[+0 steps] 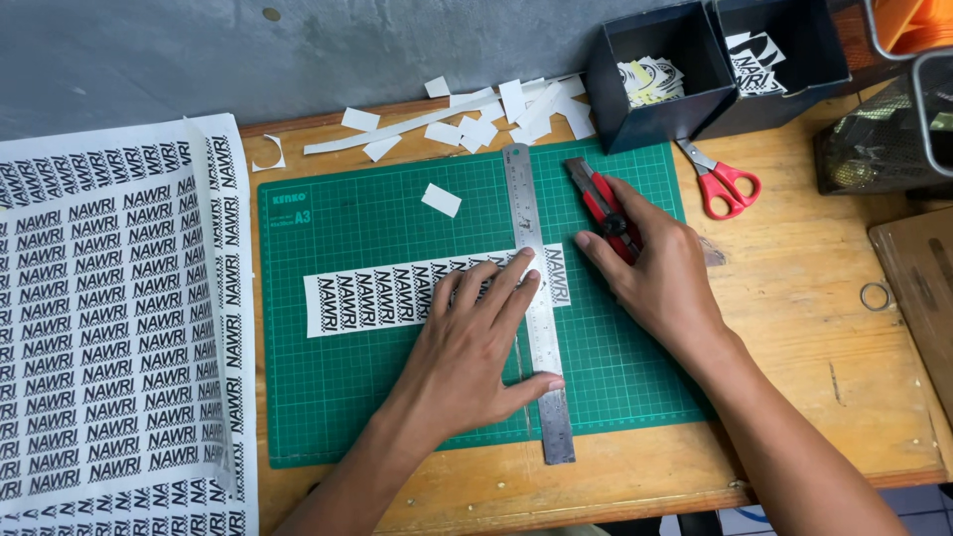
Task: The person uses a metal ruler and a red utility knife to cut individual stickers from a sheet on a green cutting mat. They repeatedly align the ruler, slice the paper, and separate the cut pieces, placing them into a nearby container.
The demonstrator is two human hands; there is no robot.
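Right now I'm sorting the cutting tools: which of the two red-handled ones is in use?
The red-and-black utility knife, gripped by the right hand beside the steel ruler. The red-handled scissors lie untouched on the wooden table.

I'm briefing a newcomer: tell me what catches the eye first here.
The green mat mid-desk, where the left hand presses a steel ruler across a printed strip. Beside the ruler, the right hand holds a red knife. A big printed sheet lies at left.

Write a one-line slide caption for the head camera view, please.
Left hand presses a steel ruler across a printed sticker strip on a green cutting mat; right hand holds a red utility knife.
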